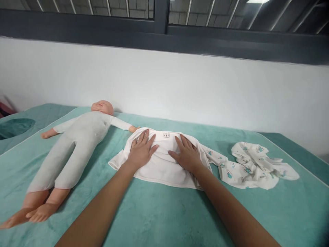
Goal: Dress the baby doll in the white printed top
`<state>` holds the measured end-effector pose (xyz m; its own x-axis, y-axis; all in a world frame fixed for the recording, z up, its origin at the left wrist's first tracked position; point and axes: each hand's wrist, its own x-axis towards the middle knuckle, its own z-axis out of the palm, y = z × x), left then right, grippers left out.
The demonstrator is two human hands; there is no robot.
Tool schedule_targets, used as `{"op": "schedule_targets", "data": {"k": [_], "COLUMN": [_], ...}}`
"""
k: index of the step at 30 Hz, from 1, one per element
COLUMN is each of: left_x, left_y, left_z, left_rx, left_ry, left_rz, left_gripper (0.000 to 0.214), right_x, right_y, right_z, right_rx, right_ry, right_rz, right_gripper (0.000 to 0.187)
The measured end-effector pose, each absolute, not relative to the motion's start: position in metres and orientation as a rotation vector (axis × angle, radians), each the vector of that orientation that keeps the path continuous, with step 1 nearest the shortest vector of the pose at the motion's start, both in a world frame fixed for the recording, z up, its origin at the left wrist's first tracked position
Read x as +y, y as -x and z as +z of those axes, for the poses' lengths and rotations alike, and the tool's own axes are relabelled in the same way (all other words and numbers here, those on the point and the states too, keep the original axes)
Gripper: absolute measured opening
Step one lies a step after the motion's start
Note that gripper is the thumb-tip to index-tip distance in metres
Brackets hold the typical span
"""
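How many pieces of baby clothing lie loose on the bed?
2: a white garment flat under both hands, and a crumpled printed one to its right. The doll wears a third.

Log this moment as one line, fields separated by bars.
left hand flat on white garment | right hand flat on same | doll lying left | patterned cloth right

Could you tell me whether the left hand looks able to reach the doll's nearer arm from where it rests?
Probably yes: the left hand lies flat on the white garment, and the doll has its arm stretched right beside it, with nothing between.
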<state>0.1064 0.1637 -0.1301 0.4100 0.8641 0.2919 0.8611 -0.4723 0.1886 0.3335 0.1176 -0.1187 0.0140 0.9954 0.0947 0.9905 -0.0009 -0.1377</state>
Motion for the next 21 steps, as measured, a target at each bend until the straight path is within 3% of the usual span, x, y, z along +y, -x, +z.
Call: {"op": "schedule_targets", "data": {"k": [5, 9, 13, 17, 21], "left_x": [0.169, 0.162, 0.125, 0.075, 0.051], "left_y": [-0.107, -0.106, -0.088, -0.047, -0.020], "left_z": [-0.132, -0.130, -0.126, -0.126, -0.128], "left_rx": [1.594, 1.471, 1.219, 1.168, 1.270], "left_ry": [-2.590, -2.661, -2.741, -2.766, -2.787], "left_rz": [0.456, 0.630, 0.835, 0.805, 0.799], "left_gripper": [0.055, 0.048, 0.035, 0.033, 0.035], "right_x": [0.123, 0.111, 0.065, 0.000, -0.036], "right_y": [-0.337, -0.335, -0.334, -0.353, -0.376], "right_z": [-0.119, -0.115, -0.110, -0.107, -0.110], "right_rx": [-2.119, -2.221, -2.305, -2.330, -2.256], "right_ry": [2.055, 1.822, 1.486, 1.428, 1.507], "right_rz": [0.061, -0.012, 0.022, 0.128, 0.068], "right_gripper": [0.065, 0.048, 0.041, 0.049, 0.027]}}
